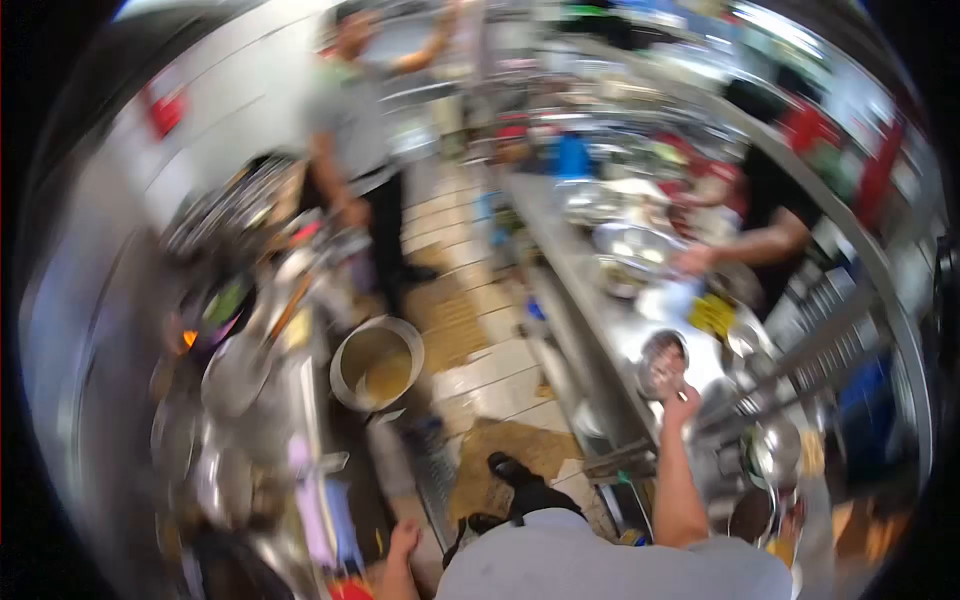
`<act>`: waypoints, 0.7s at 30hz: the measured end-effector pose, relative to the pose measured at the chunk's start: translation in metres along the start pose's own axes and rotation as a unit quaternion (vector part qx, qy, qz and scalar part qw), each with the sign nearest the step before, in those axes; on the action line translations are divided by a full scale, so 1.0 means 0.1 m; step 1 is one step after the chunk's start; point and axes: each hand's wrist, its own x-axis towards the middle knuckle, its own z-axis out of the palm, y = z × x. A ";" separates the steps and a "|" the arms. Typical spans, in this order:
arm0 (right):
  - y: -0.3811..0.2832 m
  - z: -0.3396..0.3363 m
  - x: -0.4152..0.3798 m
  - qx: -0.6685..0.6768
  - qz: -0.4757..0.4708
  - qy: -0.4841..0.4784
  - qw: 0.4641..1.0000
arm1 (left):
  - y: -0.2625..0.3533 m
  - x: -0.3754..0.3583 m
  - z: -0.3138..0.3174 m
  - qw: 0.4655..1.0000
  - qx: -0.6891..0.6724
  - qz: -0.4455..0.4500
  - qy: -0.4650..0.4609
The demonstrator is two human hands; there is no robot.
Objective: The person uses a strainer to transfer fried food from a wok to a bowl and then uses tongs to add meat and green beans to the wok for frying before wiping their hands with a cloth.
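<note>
My right hand [682, 405] reaches out over the steel counter on the right. Its fingers are closed at the near rim of a small round metal bowl [660, 352]; blur hides what lies inside the bowl. Low beside my body, my left hand [405, 538] hangs with its fingers curled in and nothing visible in them. The nearest things to it are a purple cloth and a blue cloth [342, 522] on the left-hand worktop.
A large pot [348, 375] with liquid stands left of the walkway. Beyond it are a wok [236, 375] and a flame [189, 339]. One person [350, 130] stands ahead; another person's hand [695, 260] works over bowls across the counter [580, 285]. Cardboard [500, 470] covers floor tiles.
</note>
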 end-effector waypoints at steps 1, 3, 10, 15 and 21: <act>-0.33 0.10 -0.29 0.115 0.086 -0.049 0.988 | 0.04 -0.02 -0.04 0.999 0.014 -0.003 0.031; -0.86 0.21 -0.74 0.209 0.312 -0.257 0.890 | -0.04 -0.14 0.03 0.994 -0.059 0.033 0.082; -1.33 1.25 -2.83 0.079 0.390 -0.770 0.499 | -0.29 -1.10 0.14 0.974 -0.076 -0.091 0.196; -2.69 1.24 -4.53 -0.008 0.328 -0.904 0.274 | -0.78 -1.68 0.53 0.769 -0.520 -0.238 0.284; -3.12 0.81 -5.88 -0.066 0.335 -0.918 0.201 | -1.01 -2.04 0.48 0.630 -0.615 -0.270 0.391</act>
